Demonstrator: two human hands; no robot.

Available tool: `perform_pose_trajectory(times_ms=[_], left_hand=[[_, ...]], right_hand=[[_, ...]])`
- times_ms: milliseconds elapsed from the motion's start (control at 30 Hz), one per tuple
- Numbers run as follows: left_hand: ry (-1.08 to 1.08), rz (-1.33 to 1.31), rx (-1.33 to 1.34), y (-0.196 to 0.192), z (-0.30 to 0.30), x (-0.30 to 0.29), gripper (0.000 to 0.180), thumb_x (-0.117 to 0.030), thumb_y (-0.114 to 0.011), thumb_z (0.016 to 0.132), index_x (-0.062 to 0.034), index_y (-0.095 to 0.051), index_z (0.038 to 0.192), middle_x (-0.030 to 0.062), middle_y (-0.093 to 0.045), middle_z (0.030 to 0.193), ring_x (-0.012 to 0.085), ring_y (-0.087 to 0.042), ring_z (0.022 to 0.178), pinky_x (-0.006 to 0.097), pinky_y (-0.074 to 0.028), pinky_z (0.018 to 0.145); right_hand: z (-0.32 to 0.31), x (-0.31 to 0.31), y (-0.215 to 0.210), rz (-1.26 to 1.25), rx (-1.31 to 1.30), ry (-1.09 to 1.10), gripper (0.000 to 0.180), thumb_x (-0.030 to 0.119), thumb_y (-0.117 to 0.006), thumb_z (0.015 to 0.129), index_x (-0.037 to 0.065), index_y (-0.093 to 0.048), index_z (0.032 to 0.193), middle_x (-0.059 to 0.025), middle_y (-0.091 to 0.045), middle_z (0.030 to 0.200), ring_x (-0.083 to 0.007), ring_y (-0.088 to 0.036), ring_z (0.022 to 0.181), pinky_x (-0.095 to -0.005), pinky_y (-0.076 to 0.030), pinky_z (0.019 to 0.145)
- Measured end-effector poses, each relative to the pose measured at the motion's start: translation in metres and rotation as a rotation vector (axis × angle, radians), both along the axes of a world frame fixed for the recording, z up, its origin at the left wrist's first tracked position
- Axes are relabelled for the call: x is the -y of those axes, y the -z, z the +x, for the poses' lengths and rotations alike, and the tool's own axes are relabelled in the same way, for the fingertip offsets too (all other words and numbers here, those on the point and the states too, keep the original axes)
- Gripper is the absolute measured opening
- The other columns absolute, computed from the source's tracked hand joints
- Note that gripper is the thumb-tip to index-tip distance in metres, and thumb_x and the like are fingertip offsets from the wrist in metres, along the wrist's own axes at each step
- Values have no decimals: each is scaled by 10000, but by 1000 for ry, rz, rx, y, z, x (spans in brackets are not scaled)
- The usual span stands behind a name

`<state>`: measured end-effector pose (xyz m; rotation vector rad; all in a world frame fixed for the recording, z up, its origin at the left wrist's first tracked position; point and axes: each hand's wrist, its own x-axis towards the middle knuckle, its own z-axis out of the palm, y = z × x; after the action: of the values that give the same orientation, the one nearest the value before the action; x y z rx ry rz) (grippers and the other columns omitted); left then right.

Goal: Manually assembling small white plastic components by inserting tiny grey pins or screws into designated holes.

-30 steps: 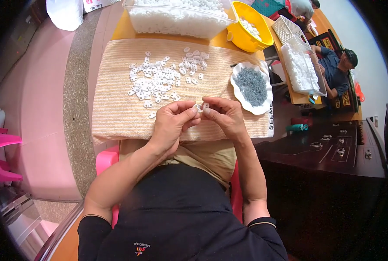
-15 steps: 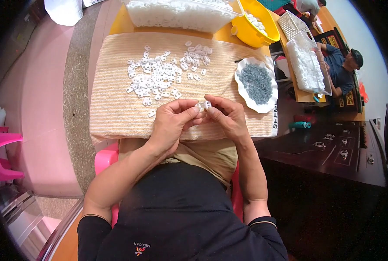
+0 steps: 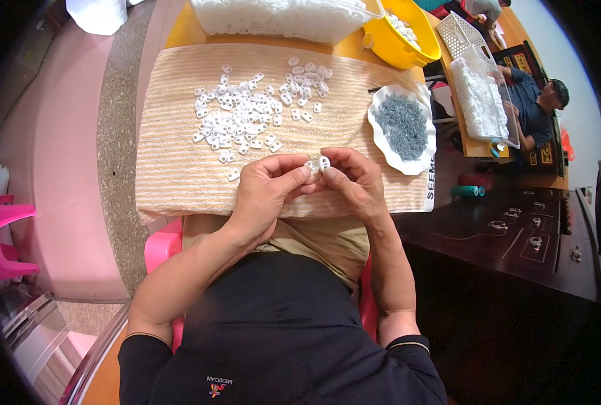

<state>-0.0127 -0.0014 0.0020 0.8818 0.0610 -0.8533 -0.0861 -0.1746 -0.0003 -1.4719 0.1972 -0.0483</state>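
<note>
Above the near edge of the striped towel, my two hands meet, closed at the fingertips. Between thumb and fingers of my left hand (image 3: 263, 189) is a small white plastic piece (image 3: 310, 165), partly covered by the fingertips. My right hand (image 3: 360, 185) pinches another small white plastic piece (image 3: 324, 163), rounded and with dark openings, close beside the first. Whether the two pieces touch I cannot make out. Beyond my hands lies a loose pile of white two-holed plastic pieces (image 3: 236, 115), with a smaller group of white oval pieces (image 3: 305, 81) to its right.
A scalloped white dish (image 3: 418, 167) full of tiny grey parts stands at right on the towel (image 3: 172, 135). Behind are a clear bin (image 3: 267, 23) of white pieces and a yellow basin (image 3: 381, 50). A person (image 3: 533, 101) sits at far right; a pink stool (image 3: 4, 236) stands left.
The whole view has shifted slightly. My hands stay together in nearly the same pose, and the right-hand piece is turned a little, showing its openings more plainly.
</note>
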Motion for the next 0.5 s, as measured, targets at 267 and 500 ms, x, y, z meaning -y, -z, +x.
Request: perform_pose_trajectory(times_ms=[267, 500], left_hand=[[12, 17, 5, 2, -1, 0, 200, -33, -632, 882, 66, -629, 1056, 110, -675, 897, 138, -650, 767, 244, -551, 729], [23, 6, 4, 4, 0, -1, 195, -41, -635, 885, 65, -632, 1048, 104, -675, 882, 134, -650, 758, 243, -557, 721]], right_hand=[[-1, 0, -2, -22, -16, -5, 293, 31, -575, 932, -67, -555, 1207, -115, -664, 983, -156, -653, 877, -279, -547, 787], [-1, -1, -4, -85, -21, -10, 286, 28, -582, 928, -68, -571, 1197, -111, -672, 972, -149, -655, 859, -268, -547, 772]])
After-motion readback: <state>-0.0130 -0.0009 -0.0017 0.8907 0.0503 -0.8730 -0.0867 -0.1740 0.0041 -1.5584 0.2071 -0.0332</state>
